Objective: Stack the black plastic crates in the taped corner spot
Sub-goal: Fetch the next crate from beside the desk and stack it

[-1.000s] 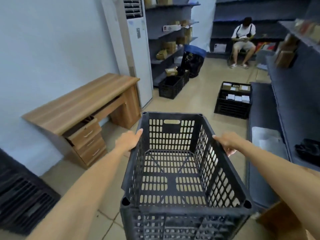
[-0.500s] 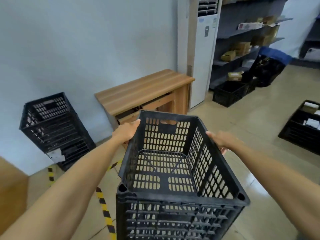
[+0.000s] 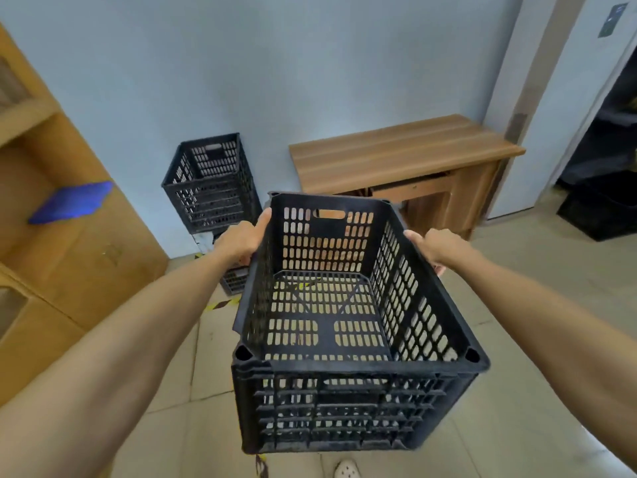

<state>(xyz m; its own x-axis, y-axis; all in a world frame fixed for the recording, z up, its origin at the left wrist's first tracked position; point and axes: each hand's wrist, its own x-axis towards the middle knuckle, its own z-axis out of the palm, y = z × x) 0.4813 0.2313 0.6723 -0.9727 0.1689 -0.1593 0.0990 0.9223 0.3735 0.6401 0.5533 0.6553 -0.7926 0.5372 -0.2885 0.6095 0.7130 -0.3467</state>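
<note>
I carry an empty black slotted crate (image 3: 344, 401) in front of me, above the floor. My left hand (image 3: 241, 241) grips its left rim near the far corner, thumb on top. My right hand (image 3: 436, 244) grips the right rim, fingers curled under the outside. Ahead, against the blue wall, a stack of black crates (image 3: 210, 182) stands in the corner; its lower part is hidden behind my left hand. Yellow-black tape (image 3: 222, 303) marks the floor in front of the stack.
Large cardboard boxes (image 3: 69, 236) line the left side, one with a blue patch. A wooden desk (image 3: 396, 150) stands to the right of the stack. Another black crate (image 3: 603, 212) sits on the floor at far right. My shoe (image 3: 346, 469) shows at the bottom.
I have turned left with the crate held the same way. The corner stack has come to the centre of view and closer; the desk has shifted right and the shelves have left the view.
</note>
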